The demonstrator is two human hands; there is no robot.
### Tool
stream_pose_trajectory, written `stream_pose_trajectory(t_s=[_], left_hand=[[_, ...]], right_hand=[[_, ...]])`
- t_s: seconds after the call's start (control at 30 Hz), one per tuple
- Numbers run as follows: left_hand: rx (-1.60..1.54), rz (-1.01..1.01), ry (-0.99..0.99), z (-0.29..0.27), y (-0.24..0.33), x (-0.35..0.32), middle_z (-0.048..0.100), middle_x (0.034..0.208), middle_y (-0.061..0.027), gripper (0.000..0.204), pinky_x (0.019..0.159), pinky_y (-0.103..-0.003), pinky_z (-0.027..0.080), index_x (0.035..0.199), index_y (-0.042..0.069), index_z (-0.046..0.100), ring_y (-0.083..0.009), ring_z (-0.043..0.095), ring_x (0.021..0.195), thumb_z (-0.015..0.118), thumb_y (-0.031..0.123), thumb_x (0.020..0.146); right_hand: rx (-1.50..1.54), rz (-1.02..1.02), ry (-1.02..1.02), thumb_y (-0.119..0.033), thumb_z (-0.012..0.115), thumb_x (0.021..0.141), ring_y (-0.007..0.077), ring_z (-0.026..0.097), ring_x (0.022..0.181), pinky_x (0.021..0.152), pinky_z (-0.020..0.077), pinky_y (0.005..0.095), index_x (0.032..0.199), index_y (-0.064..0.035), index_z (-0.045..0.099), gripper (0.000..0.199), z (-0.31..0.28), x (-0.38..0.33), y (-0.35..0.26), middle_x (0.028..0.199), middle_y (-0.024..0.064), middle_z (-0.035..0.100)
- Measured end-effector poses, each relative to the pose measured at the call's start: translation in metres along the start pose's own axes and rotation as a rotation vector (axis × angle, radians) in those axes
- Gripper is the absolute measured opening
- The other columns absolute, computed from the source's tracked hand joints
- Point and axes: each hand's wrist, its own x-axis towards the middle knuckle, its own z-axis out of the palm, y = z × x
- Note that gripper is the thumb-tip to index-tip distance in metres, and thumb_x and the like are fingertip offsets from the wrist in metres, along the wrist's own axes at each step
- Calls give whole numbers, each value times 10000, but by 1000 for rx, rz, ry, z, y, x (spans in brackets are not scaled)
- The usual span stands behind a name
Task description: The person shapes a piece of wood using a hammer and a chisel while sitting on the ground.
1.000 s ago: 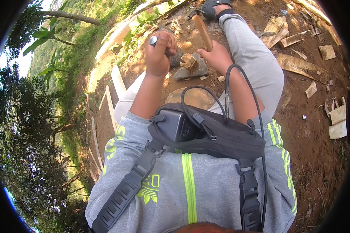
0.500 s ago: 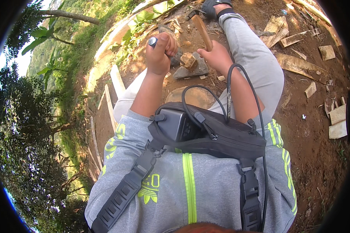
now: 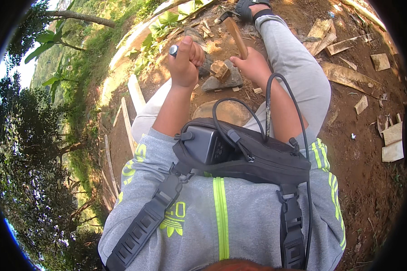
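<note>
My left hand is closed in a fist around a rod-like object; only its round, shiny metal end shows beside the thumb, and the rest is hidden. My right hand grips the wooden handle of a hammer. Its dark head points away from me, near my right shoe. Between and slightly beyond my hands, a small chunky wood block rests on a flat grey stone. Neither hand touches the block.
A round, tan wooden or stone surface lies between my legs, partly behind a black waist bag with a looping cable. Split boards and offcuts litter the dirt on the right. Long wood strips lie at left, near a green slope.
My left fist has tilted slightly, and its object's round end has shifted a little left. The hammer and my right hand have barely moved; the block stays on the stone.
</note>
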Motion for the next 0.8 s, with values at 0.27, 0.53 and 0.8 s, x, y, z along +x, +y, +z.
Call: stream_pose_trajectory(t_s=[0.27,0.53,0.8], left_hand=[[14,10,38,4,0,0,353,571,0,524,543,-330,328,624,152,356,-155,366,551,525,365,1071],[12,17,79,6,-3,1,335,557,4,524,513,-328,311,607,152,352,-141,346,526,528,342,1063],[58,74,96,15,-2,-1,343,534,24,484,487,-319,298,614,141,383,-120,329,485,552,225,1060]], right_hand=[[41,37,-60,-411,788,871,383,738,1010,898,552,455,1172,34,667,550,-5,-2,-3,1042,238,748],[51,56,-80,-411,783,874,381,737,1017,901,553,450,1190,36,659,561,-7,-5,-7,1058,239,747],[53,52,-78,-405,752,912,310,742,956,852,554,418,1165,31,652,514,-15,-15,-21,993,202,752]])
